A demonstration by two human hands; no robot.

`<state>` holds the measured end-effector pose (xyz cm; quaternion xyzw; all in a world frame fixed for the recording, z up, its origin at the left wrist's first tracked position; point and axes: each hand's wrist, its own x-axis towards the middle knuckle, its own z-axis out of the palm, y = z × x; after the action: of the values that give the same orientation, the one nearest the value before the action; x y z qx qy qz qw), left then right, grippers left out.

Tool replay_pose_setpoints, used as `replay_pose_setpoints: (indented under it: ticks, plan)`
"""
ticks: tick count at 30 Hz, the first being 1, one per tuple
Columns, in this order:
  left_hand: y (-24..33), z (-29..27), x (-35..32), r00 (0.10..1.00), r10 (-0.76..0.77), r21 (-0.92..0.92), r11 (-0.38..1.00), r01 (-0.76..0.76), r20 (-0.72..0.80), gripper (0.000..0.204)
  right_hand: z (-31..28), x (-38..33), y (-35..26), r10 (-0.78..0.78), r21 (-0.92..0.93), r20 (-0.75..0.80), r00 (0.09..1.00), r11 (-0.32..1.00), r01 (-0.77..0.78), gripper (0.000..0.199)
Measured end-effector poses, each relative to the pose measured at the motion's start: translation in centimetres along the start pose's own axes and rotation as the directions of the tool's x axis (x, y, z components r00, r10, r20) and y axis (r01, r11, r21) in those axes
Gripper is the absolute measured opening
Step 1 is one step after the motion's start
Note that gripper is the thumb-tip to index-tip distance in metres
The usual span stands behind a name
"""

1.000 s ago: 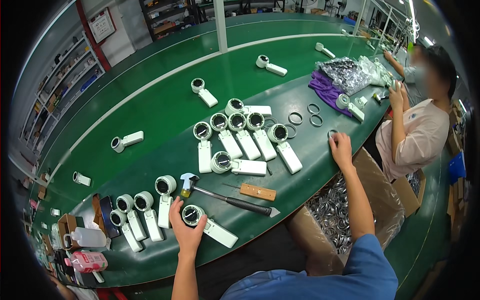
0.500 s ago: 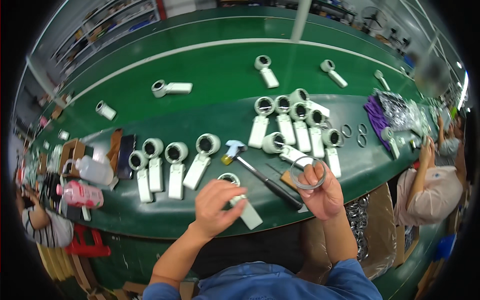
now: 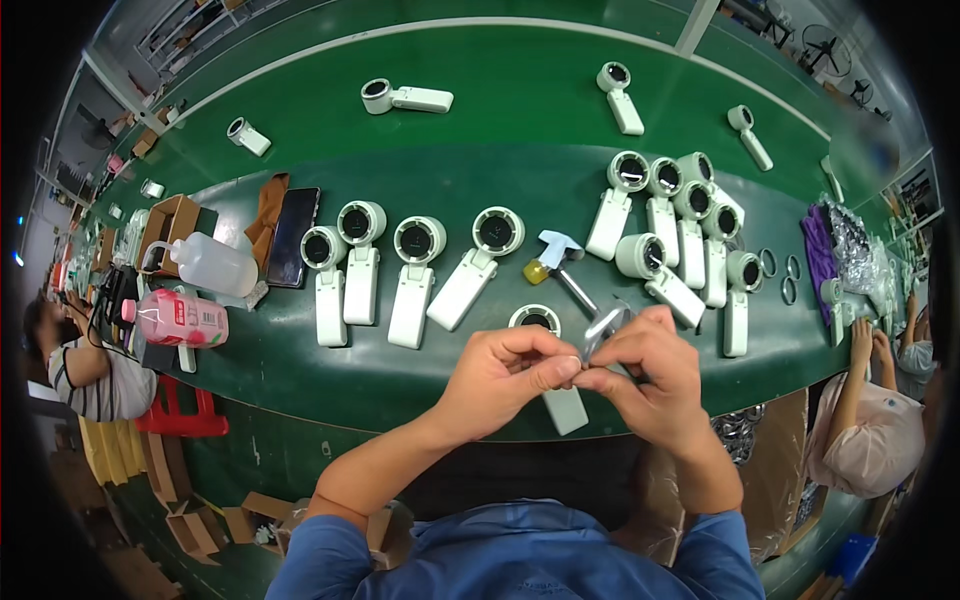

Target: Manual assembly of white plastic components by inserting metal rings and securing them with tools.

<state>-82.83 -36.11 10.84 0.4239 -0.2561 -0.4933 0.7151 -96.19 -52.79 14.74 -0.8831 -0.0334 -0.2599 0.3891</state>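
Above the table's near edge my two hands meet at the fingertips. My right hand pinches a thin shiny ring, tilted almost edge-on. My left hand is closed in a pinch at the ring's near edge; the exact contact is hidden by the fingers. Below them lies a white handheld fan, its round head partly covered by my hands. Just beyond is a hammer with a yellow-and-pale-blue head, its dark handle running under my right hand.
White handheld fans lie in a row at left, and several more cluster at right beside loose rings. A pink bottle, a clear squeeze bottle and a dark tablet sit far left. Co-workers sit at both ends.
My left hand has moved right and joined my right hand at the ring. The ring has turned from facing me to nearly edge-on. The whole view has shifted.
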Motion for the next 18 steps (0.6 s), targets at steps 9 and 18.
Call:
replay_pose_setpoints:
  ticks: [9, 18]
  plan:
    - [-2.3, -5.5, 0.8, 0.996, 0.092, -0.123, 0.988, -0.089, 0.018, 0.013, 2.7, 2.7, 1.2, 0.338, 0.306, -0.039, 0.94, 0.9, -0.31, 0.022]
    - [-1.4, -7.7, 1.2, 0.991, 0.088, 0.726, 0.674, -0.137, 0.105, 0.061, 3.3, -0.6, 4.9, 0.649, 0.588, 0.305, 0.697, 0.447, -0.674, 0.024]
